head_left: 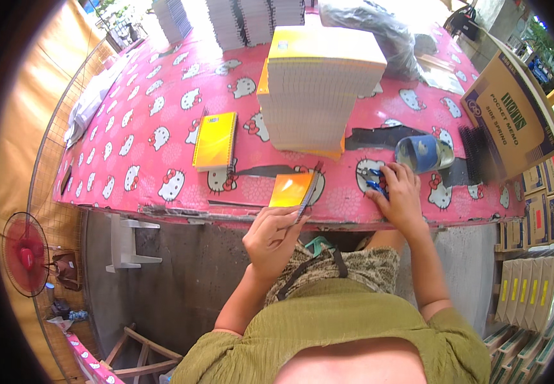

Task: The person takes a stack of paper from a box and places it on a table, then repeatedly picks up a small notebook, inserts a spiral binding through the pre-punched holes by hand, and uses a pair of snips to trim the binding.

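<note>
My left hand (273, 237) holds a small orange-yellow notebook (291, 190) upright at the near edge of the table, its black spiral side turned right. My right hand (400, 195) rests on the table to the right and grips a blue-handled tool (373, 181), perhaps pliers. A tall stack of yellow notebooks (318, 89) stands just behind both hands. One finished yellow spiral notebook (215, 141) lies flat to the left of the stack.
The table wears a pink cartoon-cat cloth (142, 141). A blue cup (424, 153) lies on its side by black spiral coils (475, 153). A cardboard box (513, 115) and stacked cartons stand right. More notebook piles (251, 19) sit at the back. A red fan (26, 254) stands left.
</note>
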`<state>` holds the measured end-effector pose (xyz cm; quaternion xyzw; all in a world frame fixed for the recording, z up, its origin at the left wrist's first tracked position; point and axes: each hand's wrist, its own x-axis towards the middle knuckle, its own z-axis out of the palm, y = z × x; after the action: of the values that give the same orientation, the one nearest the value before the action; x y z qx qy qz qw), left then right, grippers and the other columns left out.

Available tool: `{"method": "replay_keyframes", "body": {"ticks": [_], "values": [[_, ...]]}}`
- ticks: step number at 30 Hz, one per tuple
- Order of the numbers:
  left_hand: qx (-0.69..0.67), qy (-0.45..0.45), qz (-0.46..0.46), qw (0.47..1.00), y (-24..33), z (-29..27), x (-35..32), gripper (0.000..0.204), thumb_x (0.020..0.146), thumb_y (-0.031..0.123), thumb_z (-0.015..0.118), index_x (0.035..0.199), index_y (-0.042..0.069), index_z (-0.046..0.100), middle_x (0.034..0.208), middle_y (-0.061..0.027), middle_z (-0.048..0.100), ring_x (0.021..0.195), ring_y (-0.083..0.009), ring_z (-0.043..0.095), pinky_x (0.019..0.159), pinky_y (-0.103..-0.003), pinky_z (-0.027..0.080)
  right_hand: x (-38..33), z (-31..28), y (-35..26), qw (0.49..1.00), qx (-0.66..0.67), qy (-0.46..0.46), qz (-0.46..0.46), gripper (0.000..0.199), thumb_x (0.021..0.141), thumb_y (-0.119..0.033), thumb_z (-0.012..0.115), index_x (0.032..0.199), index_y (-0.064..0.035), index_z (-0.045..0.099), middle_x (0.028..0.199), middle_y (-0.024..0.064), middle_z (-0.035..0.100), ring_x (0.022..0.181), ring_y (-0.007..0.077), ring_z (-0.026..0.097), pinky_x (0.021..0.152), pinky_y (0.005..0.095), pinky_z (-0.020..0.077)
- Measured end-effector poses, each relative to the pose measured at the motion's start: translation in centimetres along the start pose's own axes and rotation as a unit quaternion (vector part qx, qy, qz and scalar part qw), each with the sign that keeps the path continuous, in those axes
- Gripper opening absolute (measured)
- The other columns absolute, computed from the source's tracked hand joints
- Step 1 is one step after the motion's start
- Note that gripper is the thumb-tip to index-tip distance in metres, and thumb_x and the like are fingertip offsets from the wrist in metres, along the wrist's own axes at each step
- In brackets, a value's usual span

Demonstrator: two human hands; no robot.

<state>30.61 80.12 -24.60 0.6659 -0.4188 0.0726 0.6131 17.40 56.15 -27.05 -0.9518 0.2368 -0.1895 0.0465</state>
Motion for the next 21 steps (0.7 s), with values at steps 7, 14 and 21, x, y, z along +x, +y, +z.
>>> {"method": "replay_keyframes", "body": {"ticks": [7,14,21], "values": [[-0.005,0.045,-0.053,0.998,1.0,1.1,0.0,0.021,0.069,-0.009,0.074,0.086,-0.005,0.065,0.092,-0.0165,0.066,0.078,-0.0164,0.065,0.059,-0.024,0.052,-1.0,-4.9,-4.1,0.966,0.254,-0.028,-0.046,0.035,0.078,-0.025,0.07,0.106,-0.0051,0.061,0.093,0.0131,0.059,0.089,0.0304,0.058,0.08,0.04,0.0458],[0.017,0.024,-0.006,1.0,1.6,0.4,0.2,0.027,0.065,-0.015,0.071,0.089,-0.005,0.067,0.093,-0.0164,0.067,0.081,-0.0191,0.065,0.069,-0.027,0.051,-1.8,-6.8,-9.2,0.939,0.322,-0.037,-0.114,0.041,0.075,-0.024,0.074,0.109,-0.0048,0.061,0.095,0.0162,0.058,0.085,0.0313,0.06,0.072,0.0382,0.05],[0.04,0.019,0.054,0.998,1.6,-0.4,0.3,0.023,0.064,-0.013,0.071,0.085,-0.005,0.066,0.089,-0.0156,0.067,0.078,-0.0193,0.065,0.068,-0.027,0.05,-0.7,-4.3,-6.7,0.574,0.659,-0.467,0.136,0.029,0.086,-0.021,0.065,0.103,0.0018,0.063,0.095,0.0087,0.066,0.087,0.0141,0.061,0.069,0.0298,0.0503]]}}
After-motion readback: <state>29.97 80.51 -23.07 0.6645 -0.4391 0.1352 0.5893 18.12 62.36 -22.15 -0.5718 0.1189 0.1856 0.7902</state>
